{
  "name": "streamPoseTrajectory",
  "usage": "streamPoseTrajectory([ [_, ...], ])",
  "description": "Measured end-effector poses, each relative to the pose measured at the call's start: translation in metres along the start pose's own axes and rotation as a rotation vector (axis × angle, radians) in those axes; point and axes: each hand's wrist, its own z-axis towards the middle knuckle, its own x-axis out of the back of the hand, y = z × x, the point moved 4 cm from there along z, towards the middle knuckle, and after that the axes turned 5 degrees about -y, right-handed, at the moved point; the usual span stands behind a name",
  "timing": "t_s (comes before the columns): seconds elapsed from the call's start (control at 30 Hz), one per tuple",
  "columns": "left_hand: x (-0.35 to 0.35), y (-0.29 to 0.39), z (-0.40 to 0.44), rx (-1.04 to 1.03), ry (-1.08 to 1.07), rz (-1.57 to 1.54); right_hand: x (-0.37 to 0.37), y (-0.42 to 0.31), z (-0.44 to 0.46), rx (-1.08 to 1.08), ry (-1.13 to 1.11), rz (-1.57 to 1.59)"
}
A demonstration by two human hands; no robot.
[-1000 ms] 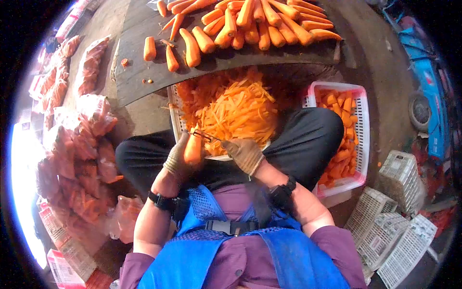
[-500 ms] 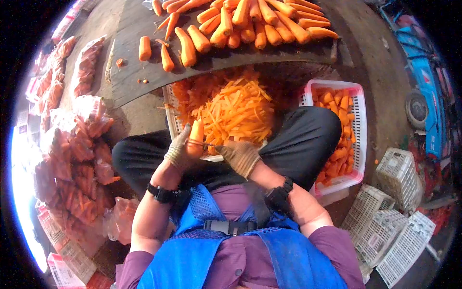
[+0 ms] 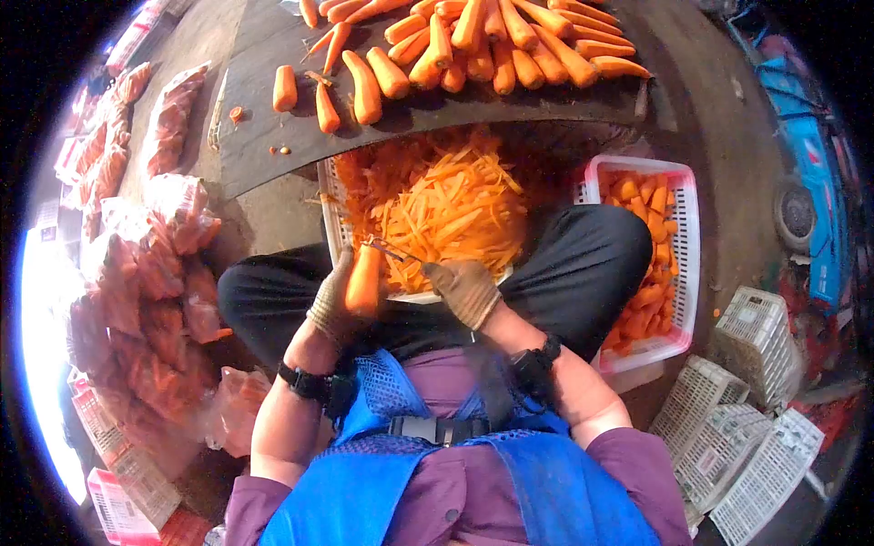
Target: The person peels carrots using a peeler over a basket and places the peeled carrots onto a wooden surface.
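In my gloved left hand is a carrot, held upright with its tip pointing away from me. My gloved right hand is closed around a thin metal peeler. The peeler's head lies at the carrot's far end; its handle is mostly hidden in the glove. Just beyond both hands, a heap of carrot peelings fills a white basket between my legs.
Whole carrots lie piled on a dark board ahead. A pink-and-white crate of cut carrots stands at my right knee. Bagged carrots are heaped on the left; white crates lie at right.
The peeler has moved from the carrot's lower part to its far end. My left hand and the carrot have come slightly closer to me, and the whole view has shifted a little.
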Motion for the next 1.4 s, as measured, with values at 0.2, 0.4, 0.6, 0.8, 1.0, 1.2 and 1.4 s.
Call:
streamPoseTrajectory([
  [0.2,-0.005,0.003,0.021,0.09,0.067,-0.012,-0.003,-0.006,-0.004,-0.007,-0.092,0.002],
  [0.4,0.011,0.004,0.051,0.03,0.12,-0.032,-0.004,-0.006,-0.004,-0.051,-0.086,-0.074],
  [0.6,-0.01,0.0,0.012,0.037,-0.051,0.255,-0.005,0.005,-0.001,-0.049,-0.034,-0.11],
  [0.8,-0.016,-0.011,-0.034,0.081,0.099,0.18,-0.003,0.023,0.008,-0.21,-0.045,-0.034],
  [1.0,-0.012,0.004,-0.011,-0.015,0.113,0.12,-0.002,-0.001,0.0,-0.065,-0.095,0.009],
  [1.2,0.012,-0.001,0.03,-0.036,0.055,-0.093,-0.011,0.004,-0.004,0.068,-0.049,-0.091],
  [1.4,0.034,-0.003,0.061,0.007,0.029,-0.348,-0.009,-0.002,-0.005,0.031,-0.045,-0.089],
])
